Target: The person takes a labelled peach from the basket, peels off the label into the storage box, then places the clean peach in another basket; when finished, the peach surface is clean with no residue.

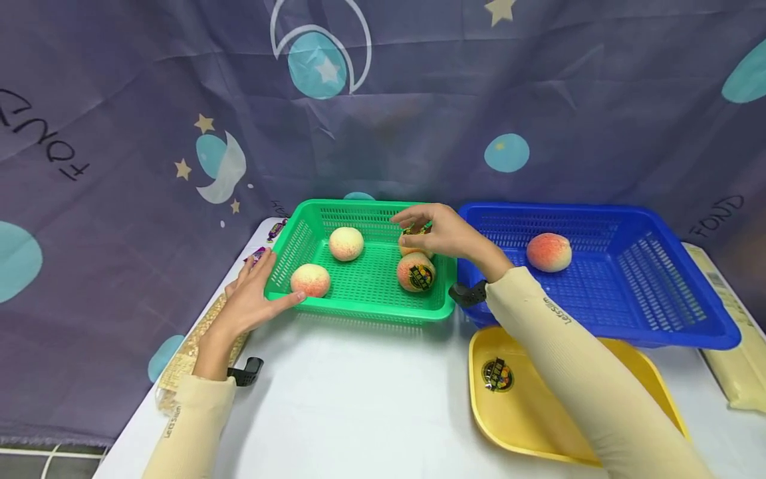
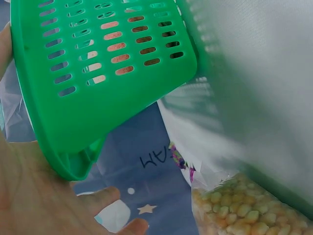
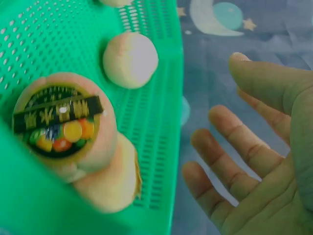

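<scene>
A green basket (image 1: 359, 306) holds several peaches: two at its left, a peach (image 1: 346, 244) and a nearer peach (image 1: 310, 280), and two at its right. Of the right pair, the front peach (image 1: 415, 272) bears a round dark label, and the one behind it is partly covered by my right hand (image 1: 449, 233). That hand hovers above the basket's right side with loosely bent fingers, and the right wrist view shows nothing in it. My left hand (image 1: 248, 306) touches the basket's front left corner, thumb at the rim, other fingers spread outside.
To the right stands a blue basket (image 1: 634, 332) with one peach (image 1: 548, 252). In front of it is a yellow tray (image 1: 526, 426) with a round label (image 1: 498, 375) in it. A bag of corn kernels (image 2: 249, 210) and wrapped candies (image 1: 276, 229) lie at the left edge.
</scene>
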Demonstrator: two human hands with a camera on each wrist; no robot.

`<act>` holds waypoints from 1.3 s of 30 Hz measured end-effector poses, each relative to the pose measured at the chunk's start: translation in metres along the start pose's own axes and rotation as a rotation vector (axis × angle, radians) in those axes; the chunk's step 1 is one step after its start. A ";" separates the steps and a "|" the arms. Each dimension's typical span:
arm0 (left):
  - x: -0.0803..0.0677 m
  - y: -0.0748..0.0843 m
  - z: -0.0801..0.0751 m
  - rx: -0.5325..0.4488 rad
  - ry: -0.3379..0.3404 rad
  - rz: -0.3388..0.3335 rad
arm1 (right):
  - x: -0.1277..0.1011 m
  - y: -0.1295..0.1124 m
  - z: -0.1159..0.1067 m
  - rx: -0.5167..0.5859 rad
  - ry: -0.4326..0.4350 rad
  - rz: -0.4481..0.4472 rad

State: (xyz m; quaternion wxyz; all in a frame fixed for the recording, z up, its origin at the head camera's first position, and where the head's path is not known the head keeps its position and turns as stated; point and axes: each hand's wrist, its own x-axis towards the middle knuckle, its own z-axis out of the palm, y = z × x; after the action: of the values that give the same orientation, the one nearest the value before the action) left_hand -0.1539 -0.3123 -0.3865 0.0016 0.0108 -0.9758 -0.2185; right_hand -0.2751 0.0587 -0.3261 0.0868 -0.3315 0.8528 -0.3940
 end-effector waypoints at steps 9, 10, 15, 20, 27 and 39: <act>0.001 0.004 0.002 -0.018 -0.007 -0.013 | 0.023 -0.004 0.019 -0.045 -0.199 0.006; 0.001 0.004 0.002 -0.018 -0.009 -0.014 | 0.024 -0.004 0.019 -0.054 -0.219 0.011; 0.001 0.006 0.000 -0.007 -0.012 -0.010 | 0.030 -0.005 0.021 -0.064 -0.262 -0.006; 0.002 0.006 -0.001 -0.011 -0.009 -0.013 | 0.045 -0.013 0.033 -0.054 -0.304 -0.088; -0.001 0.001 0.000 -0.036 0.000 -0.024 | 0.075 -0.032 0.071 -0.044 -0.368 -0.126; 0.001 -0.002 0.001 -0.042 -0.007 -0.024 | 0.110 -0.056 0.116 -0.151 -0.498 -0.211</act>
State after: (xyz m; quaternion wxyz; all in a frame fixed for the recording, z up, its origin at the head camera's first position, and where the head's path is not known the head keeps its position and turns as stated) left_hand -0.1547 -0.3134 -0.3877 -0.0041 0.0216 -0.9707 -0.2392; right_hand -0.2838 -0.1085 -0.3513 0.2271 -0.5107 0.7929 -0.2429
